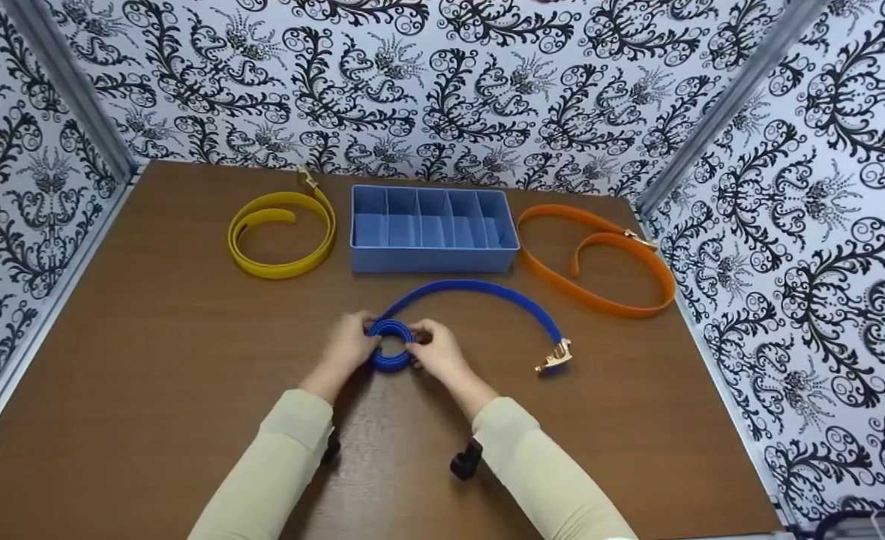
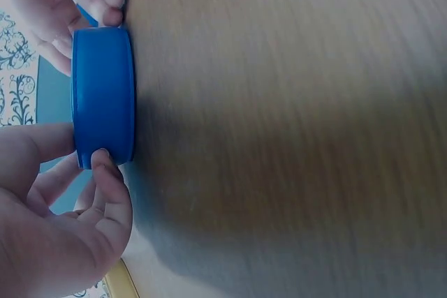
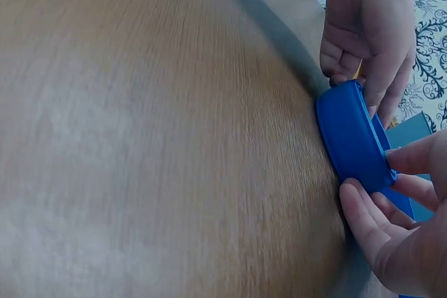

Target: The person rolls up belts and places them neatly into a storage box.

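A blue belt (image 1: 392, 365) is partly wound into a small coil standing on its edge on the table. From the coil a loose length arcs back and right to a gold buckle (image 1: 557, 355). My left hand (image 1: 349, 345) grips the coil's left side, thumb at the inner opening. On the right side my right hand (image 1: 438, 351) pinches the coil between thumb and fingers. In the left wrist view the coil (image 2: 103, 95) shows its smooth outer face between both hands. The right wrist view shows the same coil (image 3: 353, 134) touching the wood.
Behind the coil stands a blue-grey box (image 1: 435, 260) with several compartments. A yellow belt (image 1: 281, 270) lies loosely looped at the back left, an orange belt (image 1: 600, 304) at the back right. Patterned walls (image 1: 427, 82) border the brown table (image 1: 150, 360).
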A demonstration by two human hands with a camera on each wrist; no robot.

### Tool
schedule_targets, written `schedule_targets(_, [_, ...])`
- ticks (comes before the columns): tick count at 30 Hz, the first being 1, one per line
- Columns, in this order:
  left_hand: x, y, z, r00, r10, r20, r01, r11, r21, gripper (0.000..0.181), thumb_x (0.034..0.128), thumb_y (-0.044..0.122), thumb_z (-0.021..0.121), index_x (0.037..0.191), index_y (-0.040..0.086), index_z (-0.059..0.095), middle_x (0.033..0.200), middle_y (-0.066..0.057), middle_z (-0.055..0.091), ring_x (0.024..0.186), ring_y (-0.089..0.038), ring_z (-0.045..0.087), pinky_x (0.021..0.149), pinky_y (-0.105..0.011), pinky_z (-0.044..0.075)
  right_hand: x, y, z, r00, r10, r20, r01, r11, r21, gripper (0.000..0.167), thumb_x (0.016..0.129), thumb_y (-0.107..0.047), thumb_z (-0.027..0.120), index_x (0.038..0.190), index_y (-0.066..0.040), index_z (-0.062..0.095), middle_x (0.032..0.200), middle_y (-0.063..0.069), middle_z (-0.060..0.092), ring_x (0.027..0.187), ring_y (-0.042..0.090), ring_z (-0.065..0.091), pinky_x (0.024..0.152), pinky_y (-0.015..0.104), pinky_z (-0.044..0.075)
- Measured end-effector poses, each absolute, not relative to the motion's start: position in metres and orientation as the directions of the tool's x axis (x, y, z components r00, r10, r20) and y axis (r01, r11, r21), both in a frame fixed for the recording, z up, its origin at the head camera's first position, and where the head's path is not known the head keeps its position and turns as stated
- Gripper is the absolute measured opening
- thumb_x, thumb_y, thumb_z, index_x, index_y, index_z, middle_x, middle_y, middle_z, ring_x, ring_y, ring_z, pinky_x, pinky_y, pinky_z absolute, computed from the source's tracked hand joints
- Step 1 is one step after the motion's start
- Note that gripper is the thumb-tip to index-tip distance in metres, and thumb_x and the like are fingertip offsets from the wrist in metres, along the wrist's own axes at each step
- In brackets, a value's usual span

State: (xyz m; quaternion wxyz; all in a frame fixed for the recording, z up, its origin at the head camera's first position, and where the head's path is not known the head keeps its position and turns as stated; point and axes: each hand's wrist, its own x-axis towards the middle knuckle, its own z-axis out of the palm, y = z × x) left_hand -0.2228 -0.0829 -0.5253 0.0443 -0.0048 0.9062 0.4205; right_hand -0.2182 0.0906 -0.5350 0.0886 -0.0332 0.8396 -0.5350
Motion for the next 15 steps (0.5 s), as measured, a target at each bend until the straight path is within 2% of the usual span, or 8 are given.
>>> schedule_targets(2, [-0.223, -0.083, -0.525, -0.995, 0.012, -0.098, -0.069, 0.631, 0.773, 0.037, 0.0841, 0.003, 0.073, 0.119, -0.004, 0.065, 0.107, -0.021, 0.067, 0.079, -0.029, 0.067, 0.072, -0.04, 0.055, -0.221, 0.091, -0.535, -0.982, -0.164, -0.093, 0.013, 0.434, -0.901, 0.026, 0.086, 0.008, 0.065, 0.111, 0.004, 0.066, 0.094, 0.012, 0.063, 0.067, 0.017, 0.061, 0.056, 0.03, 0.055])
schedule_targets(4, [-0.223, -0.083, -0.525, -0.992, -0.002, -0.123, -0.098, 0.613, 0.784, 0.038, 0.0838, 0.004, 0.074, 0.12, -0.003, 0.066, 0.103, -0.019, 0.068, 0.062, -0.025, 0.065, 0.057, -0.036, 0.055, -0.224, 0.091, -0.534, -0.981, -0.189, -0.045, -0.053, 0.48, -0.876, 0.026, 0.085, 0.007, 0.066, 0.111, 0.005, 0.067, 0.096, 0.013, 0.063, 0.075, 0.019, 0.062, 0.065, 0.03, 0.055])
schedule_targets(5, [-0.223, -0.083, -0.524, -0.991, -0.002, -0.137, -0.11, 0.606, 0.788, 0.038, 0.0841, 0.005, 0.074, 0.121, -0.003, 0.065, 0.102, -0.019, 0.068, 0.055, -0.024, 0.063, 0.051, -0.035, 0.054, -0.225, 0.091, -0.534, -0.978, -0.208, -0.021, -0.09, 0.509, -0.856, 0.027, 0.085, 0.007, 0.066, 0.111, 0.005, 0.068, 0.097, 0.013, 0.063, 0.08, 0.02, 0.061, 0.07, 0.031, 0.055])
schedule_targets(6, [-0.223, -0.083, -0.524, -0.99, -0.004, -0.139, -0.112, 0.613, 0.782, 0.038, 0.0843, 0.006, 0.074, 0.12, -0.002, 0.065, 0.102, -0.018, 0.068, 0.055, -0.024, 0.063, 0.051, -0.035, 0.054, -0.226, 0.091, -0.534, -0.974, -0.226, -0.002, -0.123, 0.535, -0.836, 0.028, 0.085, 0.006, 0.066, 0.113, 0.006, 0.068, 0.099, 0.013, 0.063, 0.085, 0.021, 0.061, 0.074, 0.031, 0.054])
schedule_targets(9, [-0.226, -0.085, -0.523, -0.994, 0.002, -0.111, -0.08, 0.68, 0.729, 0.034, 0.084, 0.01, 0.074, 0.115, -0.002, 0.067, 0.101, -0.017, 0.068, 0.073, -0.026, 0.066, 0.066, -0.039, 0.055, -0.23, 0.092, -0.532, -0.962, -0.273, 0.027, -0.189, 0.588, -0.786, 0.029, 0.087, 0.004, 0.066, 0.116, 0.004, 0.069, 0.102, 0.01, 0.061, 0.094, 0.023, 0.058, 0.084, 0.032, 0.048])
schedule_targets(12, [-0.229, -0.085, -0.52, -0.996, 0.017, -0.082, -0.041, 0.758, 0.652, 0.029, 0.0847, 0.015, 0.073, 0.109, -0.001, 0.069, 0.103, -0.015, 0.069, 0.094, -0.03, 0.064, 0.083, -0.043, 0.051, -0.235, 0.092, -0.531, -0.953, -0.302, 0.003, -0.187, 0.583, -0.791, 0.031, 0.088, 0.004, 0.065, 0.119, 0.004, 0.068, 0.102, 0.009, 0.06, 0.096, 0.023, 0.057, 0.085, 0.033, 0.049])
schedule_targets(15, [-0.234, -0.085, -0.517, -0.995, 0.037, -0.089, -0.025, 0.789, 0.614, 0.031, 0.0864, 0.018, 0.074, 0.111, -0.001, 0.069, 0.104, -0.015, 0.069, 0.098, -0.033, 0.064, 0.086, -0.046, 0.051, -0.239, 0.091, -0.53, -0.941, -0.337, 0.005, -0.212, 0.581, -0.786, 0.03, 0.087, 0.006, 0.065, 0.117, 0.003, 0.069, 0.1, 0.009, 0.061, 0.096, 0.023, 0.057, 0.086, 0.032, 0.048])
